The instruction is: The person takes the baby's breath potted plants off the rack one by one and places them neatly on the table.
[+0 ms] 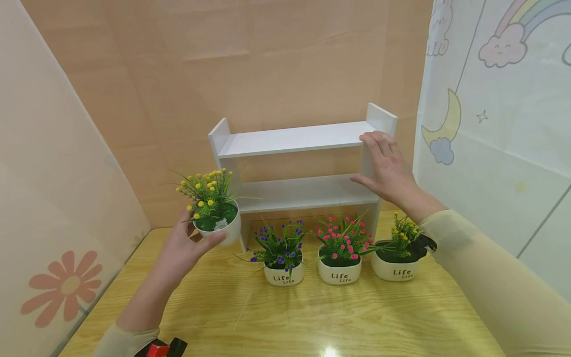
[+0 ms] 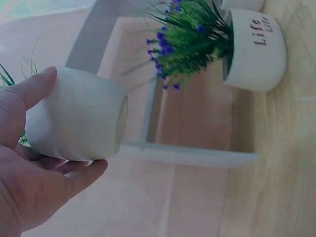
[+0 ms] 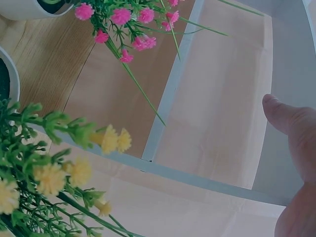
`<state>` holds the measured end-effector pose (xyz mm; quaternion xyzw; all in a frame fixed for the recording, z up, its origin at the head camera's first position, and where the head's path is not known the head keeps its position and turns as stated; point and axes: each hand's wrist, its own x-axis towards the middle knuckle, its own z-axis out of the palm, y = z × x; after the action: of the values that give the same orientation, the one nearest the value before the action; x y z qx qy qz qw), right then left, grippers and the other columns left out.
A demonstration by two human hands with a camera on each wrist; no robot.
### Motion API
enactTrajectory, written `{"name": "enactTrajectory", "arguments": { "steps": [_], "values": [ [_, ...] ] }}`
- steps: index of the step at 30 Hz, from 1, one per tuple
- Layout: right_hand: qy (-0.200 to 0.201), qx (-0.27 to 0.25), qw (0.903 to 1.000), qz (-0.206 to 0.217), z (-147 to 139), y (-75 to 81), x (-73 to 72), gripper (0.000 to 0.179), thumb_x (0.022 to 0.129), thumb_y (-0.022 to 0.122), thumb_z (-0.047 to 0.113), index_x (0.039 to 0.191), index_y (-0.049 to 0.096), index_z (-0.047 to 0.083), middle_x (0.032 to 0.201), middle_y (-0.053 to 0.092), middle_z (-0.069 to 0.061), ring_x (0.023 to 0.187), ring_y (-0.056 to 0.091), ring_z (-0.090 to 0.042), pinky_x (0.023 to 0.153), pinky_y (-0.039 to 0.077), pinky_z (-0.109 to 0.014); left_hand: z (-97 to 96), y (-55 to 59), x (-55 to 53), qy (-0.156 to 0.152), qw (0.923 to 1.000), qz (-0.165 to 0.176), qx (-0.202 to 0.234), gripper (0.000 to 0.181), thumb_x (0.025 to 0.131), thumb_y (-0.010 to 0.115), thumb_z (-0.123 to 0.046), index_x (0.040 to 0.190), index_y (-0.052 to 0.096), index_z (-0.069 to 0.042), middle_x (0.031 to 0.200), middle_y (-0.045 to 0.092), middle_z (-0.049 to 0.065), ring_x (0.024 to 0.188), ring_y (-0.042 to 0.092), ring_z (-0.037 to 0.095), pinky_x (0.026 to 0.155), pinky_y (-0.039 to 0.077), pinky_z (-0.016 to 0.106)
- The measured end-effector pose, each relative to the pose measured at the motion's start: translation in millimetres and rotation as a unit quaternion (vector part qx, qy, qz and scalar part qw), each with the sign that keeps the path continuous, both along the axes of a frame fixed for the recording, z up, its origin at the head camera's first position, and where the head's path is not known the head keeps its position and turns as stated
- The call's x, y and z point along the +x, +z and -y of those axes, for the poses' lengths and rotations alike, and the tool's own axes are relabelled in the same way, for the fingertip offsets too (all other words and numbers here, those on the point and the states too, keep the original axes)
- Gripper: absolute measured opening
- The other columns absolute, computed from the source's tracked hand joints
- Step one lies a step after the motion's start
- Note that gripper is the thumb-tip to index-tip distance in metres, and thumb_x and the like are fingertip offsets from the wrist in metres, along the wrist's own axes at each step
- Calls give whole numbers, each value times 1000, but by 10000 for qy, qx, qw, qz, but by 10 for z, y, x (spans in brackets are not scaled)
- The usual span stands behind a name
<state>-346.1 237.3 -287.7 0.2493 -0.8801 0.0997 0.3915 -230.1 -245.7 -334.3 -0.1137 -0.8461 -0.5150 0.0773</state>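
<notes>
My left hand point(image 1: 185, 248) holds a white flowerpot point(image 2: 76, 113) with yellow flowers point(image 1: 207, 196), thumb on one side and fingers on the other. The pot is raised off the table at the left end of a white two-tier shelf point(image 1: 294, 139), its opening tilted toward me. At the shelf's right end, my right hand point(image 1: 388, 168) has its fingers extended at the upper board's front edge, touching it. The right thumb point(image 3: 281, 113) points inward below that board; in the right wrist view the other fingers are out of sight.
In front of the shelf stand white "Life" pots with purple flowers point(image 1: 281, 250), pink flowers point(image 1: 341, 240) and yellow flowers point(image 1: 403, 233). The last is partly behind my right forearm and its black wrist device. Beneath them is a wooden table point(image 1: 285, 317); printed sheets form the side walls.
</notes>
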Motion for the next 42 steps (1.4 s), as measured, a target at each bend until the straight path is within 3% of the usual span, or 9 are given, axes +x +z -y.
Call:
{"name": "enactTrajectory", "arguments": {
  "steps": [4, 13, 18, 23, 31, 42],
  "values": [
    [-11, 28, 10000, -5, -9, -16, -16, 105, 72, 92, 36, 152, 30, 5, 149, 31, -20, 140, 26, -38, 119, 22, -47, 71, -90, -18, 76, 10000, -37, -48, 97, 83, 81, -45, 159, 22, -30, 157, 35, 0, 144, 35, 33, 102, 47, 50],
    [16, 30, 10000, -9, -1, -27, -34, 105, 73, 92, 36, 152, 30, 5, 150, 31, -19, 141, 25, -38, 119, 20, -46, 217, -326, -55, 230, 9994, 98, -259, 104, 83, 81, -47, 161, 15, -27, 159, 30, 6, 146, 29, 38, 107, 40, 56],
    [-33, 35, 10000, 82, 21, -11, -32, 106, 74, 92, 36, 153, 29, 5, 151, 30, -19, 142, 24, -37, 119, 21, -46, 310, -497, -93, 307, 9990, 172, -258, 105, 84, 80, -47, 161, 14, -20, 158, 32, 9, 147, 29, 37, 109, 37, 56],
    [-103, 66, 9998, 145, 24, 0, -48, 107, 74, 91, 37, 154, 27, 6, 152, 29, -18, 142, 24, -36, 119, 22, -46, 376, -657, -123, 275, 9993, 231, -118, 103, 84, 82, -42, 160, 17, -17, 155, 35, 11, 145, 32, 37, 109, 38, 54],
    [-97, 63, 9999, 101, 19, 16, -64, 107, 74, 92, 37, 154, 27, 6, 151, 29, -18, 142, 24, -36, 119, 22, -46, 425, -878, -158, 95, 9992, 391, -21, 107, 84, 82, -41, 162, 11, -24, 159, 29, 11, 146, 29, 38, 110, 34, 56],
    [-117, 113, 9998, 63, 8, 3, -69, 108, 73, 92, 37, 154, 27, 5, 150, 29, -19, 141, 24, -36, 119, 20, -45, 459, -1067, -165, 43, 9963, 858, 6, 115, 83, 84, -41, 163, 4, -18, 163, 19, 17, 147, 24, 42, 112, 30, 59]
  ]
}}
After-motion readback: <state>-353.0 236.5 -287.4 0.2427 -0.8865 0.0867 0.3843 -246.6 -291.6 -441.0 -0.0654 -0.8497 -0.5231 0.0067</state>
